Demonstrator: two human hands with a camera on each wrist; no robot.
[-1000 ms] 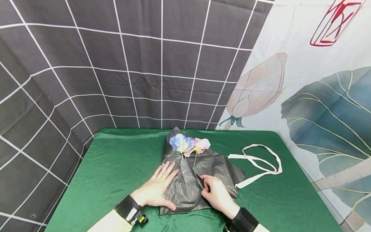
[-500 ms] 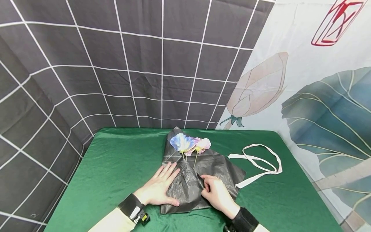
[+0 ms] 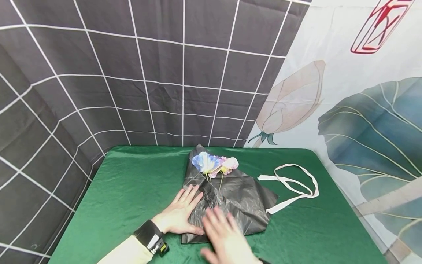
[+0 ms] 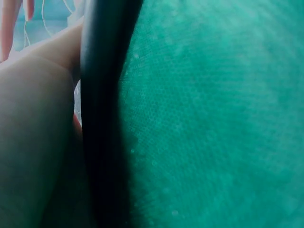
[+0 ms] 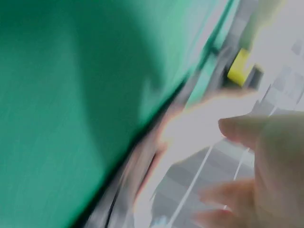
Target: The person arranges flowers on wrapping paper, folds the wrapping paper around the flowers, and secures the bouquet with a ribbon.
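Blue and pink artificial flowers (image 3: 205,162) lie on a sheet of black wrapping paper (image 3: 247,203), stems pointing toward me. The paper's left part is folded over the lower stems, hiding them. My left hand (image 3: 179,215) rests on the left side of the paper, fingers spread and thumb at its lower edge. Over the lower middle of the sheet is my right hand (image 3: 225,236), blurred, fingers extended, holding nothing. In the right wrist view my right hand (image 5: 275,166) faces the left hand (image 5: 199,126) across the paper's edge. The left wrist view shows mostly cloth.
A white ribbon (image 3: 284,204) lies loosely looped to the right, one end near the paper's right edge. Green cloth (image 3: 132,183) covers the table. Behind it hang a dark grid-patterned curtain (image 3: 158,91) and a painted lotus cloth (image 3: 329,154).
My right hand has let go of the paper's folded edge and moved left and toward me, its fingers straightening. The right flap now lies flatter. The left hand stays nearly in place.
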